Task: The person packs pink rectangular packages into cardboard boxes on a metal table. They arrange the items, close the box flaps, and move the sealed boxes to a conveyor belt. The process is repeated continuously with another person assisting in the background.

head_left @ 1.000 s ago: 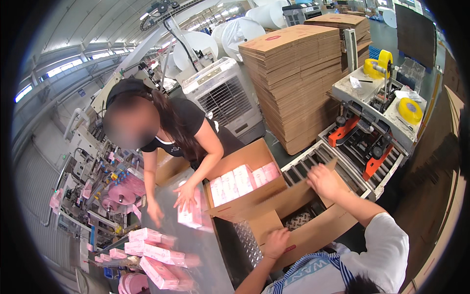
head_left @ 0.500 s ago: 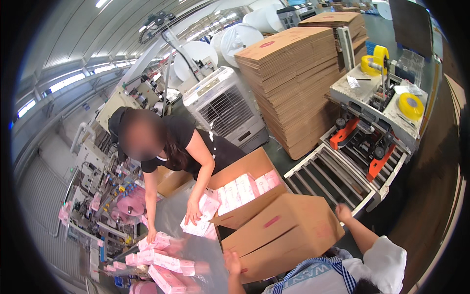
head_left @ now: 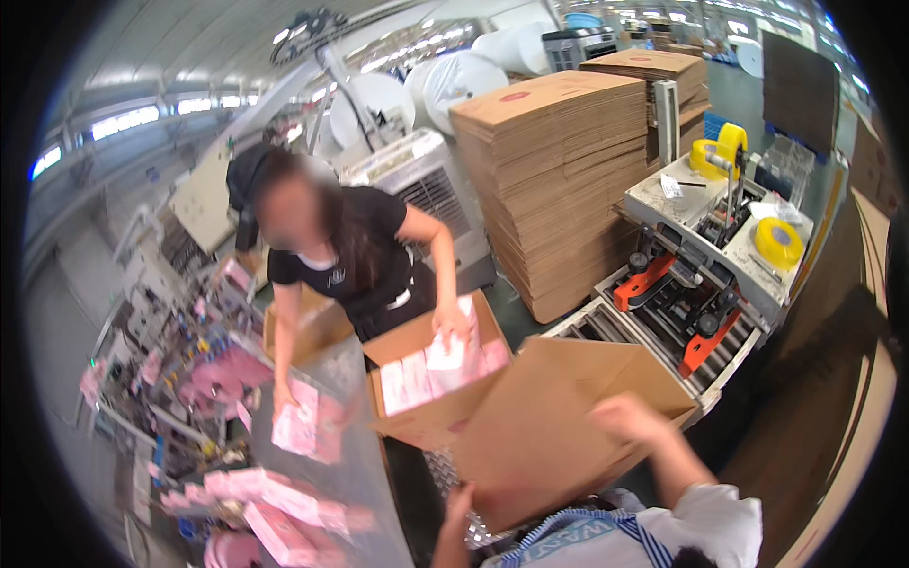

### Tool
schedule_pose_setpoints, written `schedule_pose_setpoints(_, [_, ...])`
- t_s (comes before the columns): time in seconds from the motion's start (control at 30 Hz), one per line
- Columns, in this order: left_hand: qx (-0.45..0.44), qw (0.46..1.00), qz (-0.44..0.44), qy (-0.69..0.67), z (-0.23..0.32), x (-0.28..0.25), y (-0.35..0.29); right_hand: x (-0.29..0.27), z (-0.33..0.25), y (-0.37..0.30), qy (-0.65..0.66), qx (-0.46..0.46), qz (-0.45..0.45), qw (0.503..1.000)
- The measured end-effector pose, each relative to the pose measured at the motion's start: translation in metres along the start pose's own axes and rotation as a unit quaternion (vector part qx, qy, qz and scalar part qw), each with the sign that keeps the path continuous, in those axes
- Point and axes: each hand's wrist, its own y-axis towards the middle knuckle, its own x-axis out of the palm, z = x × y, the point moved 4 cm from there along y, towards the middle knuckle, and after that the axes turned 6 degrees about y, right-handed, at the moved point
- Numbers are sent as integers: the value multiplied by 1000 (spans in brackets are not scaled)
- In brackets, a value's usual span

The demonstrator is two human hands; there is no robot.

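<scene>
A brown cardboard box (head_left: 530,435) is tilted in front of me, opened up at its right side. My left hand (head_left: 461,502) grips its lower left edge, thumb along the cardboard. My right hand (head_left: 628,418) is over the box's open side; it looks curled, but motion smears its fingers. Beyond it stands another open cardboard box (head_left: 436,423) holding several pink-and-white packs (head_left: 405,383). A co-worker's hand (head_left: 453,327) is on a pack in that box. The co-worker's other hand (head_left: 283,398) touches a pink pack (head_left: 298,421) on the metal table (head_left: 346,398).
More pink packs (head_left: 275,506) lie at the table's near left. A roller conveyor with a tape machine (head_left: 682,293) and yellow tape rolls (head_left: 778,243) stands at the right. Behind are a tall stack of flat cardboard (head_left: 559,189) and an air cooler (head_left: 436,189).
The box in my hands has opened out, and my right hand has moved left from its right end to over the opening. The co-worker has straightened, one hand now in the filled box.
</scene>
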Motion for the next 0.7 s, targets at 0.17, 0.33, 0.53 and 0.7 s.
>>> schedule_pose_setpoints(0.17, [-87, 973, -178, -116, 122, -28, -39, 169, -30, -5, -358, -313, -328, 816])
schedule_pose_setpoints(0.33, [-32, 966, 93, 241, 44, -103, -53, 77, 29, 6, -523, -160, 156, 822])
schedule_pose_setpoints(0.53, [-18, 901, 208, 381, 21, -7, -96, -82, 180, 25, -322, 83, 145, 932])
schedule_pose_setpoints(0.7, [84, 886, 265, 370, 9, -57, -38, -128, 206, 38, -261, 98, 144, 949])
